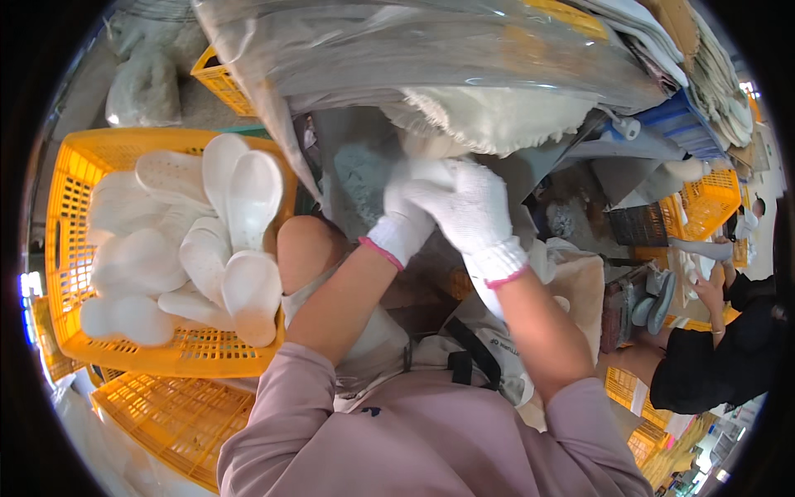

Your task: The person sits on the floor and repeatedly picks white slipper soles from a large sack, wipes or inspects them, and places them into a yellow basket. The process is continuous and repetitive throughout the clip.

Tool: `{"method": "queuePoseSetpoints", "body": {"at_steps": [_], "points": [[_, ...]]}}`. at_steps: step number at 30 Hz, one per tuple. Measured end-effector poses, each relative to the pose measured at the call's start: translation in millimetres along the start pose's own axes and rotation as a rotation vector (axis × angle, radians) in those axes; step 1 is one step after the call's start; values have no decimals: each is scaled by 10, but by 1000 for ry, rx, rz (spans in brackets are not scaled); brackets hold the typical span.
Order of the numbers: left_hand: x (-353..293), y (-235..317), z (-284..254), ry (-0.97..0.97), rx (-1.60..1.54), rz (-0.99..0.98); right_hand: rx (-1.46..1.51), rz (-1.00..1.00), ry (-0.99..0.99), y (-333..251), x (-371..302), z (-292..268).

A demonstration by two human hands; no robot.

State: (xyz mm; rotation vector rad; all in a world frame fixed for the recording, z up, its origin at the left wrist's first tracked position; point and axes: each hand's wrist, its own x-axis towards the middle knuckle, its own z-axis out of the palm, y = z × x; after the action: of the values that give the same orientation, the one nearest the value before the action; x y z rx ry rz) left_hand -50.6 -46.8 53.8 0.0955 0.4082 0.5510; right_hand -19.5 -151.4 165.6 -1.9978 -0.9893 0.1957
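Both my hands wear white knit gloves with pink cuffs and are pressed together in front of me, smeared by motion. My left hand [407,205] has its fingers curled, partly behind the other. My right hand [476,203] is closed over the front. A pale blurred thing shows just above my fingers; what it is, I cannot make out. Right above them hangs the frayed edge of a round white cloth wheel [505,124], under a plastic-wrapped hood [397,50]. To my left, a yellow crate [166,363] holds several white shoe-sole-shaped pieces [254,199].
Another yellow crate [178,422] sits below the first. At the right, a person in black [712,364] works beside grey shoe soles [660,302]. More yellow crates [710,204] stand beyond, and stacked cloth [712,83] lies at upper right.
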Motion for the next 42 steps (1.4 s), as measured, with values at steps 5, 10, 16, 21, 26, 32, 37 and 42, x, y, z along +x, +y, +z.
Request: {"method": "queuePoseSetpoints", "body": {"at_steps": [5,10,16,21,26,32,37,42], "points": [[-17,119,205,15,313,-223,-92,-63,80,23,-8,-69],[-47,171,250,243,271,-147,694,532,-317,-286,84,-292],[21,-57,48,257,224,-189,-509,150,-372,-640,-620,-470],[368,81,190,152,291,-38,-691,-231,-259,-279,-64,-250],[562,54,-76,209,238,-166,-624,-190,-252,-276,-23,-339],[123,-79,-174,180,1523,374,-430,-184,-243,-317,-550,-381],[297,462,459,589,792,18,-289,-215,-77,-310,4,-238],[319,637,328,524,742,-143,177,260,-36,-12,-431,-366]]}}
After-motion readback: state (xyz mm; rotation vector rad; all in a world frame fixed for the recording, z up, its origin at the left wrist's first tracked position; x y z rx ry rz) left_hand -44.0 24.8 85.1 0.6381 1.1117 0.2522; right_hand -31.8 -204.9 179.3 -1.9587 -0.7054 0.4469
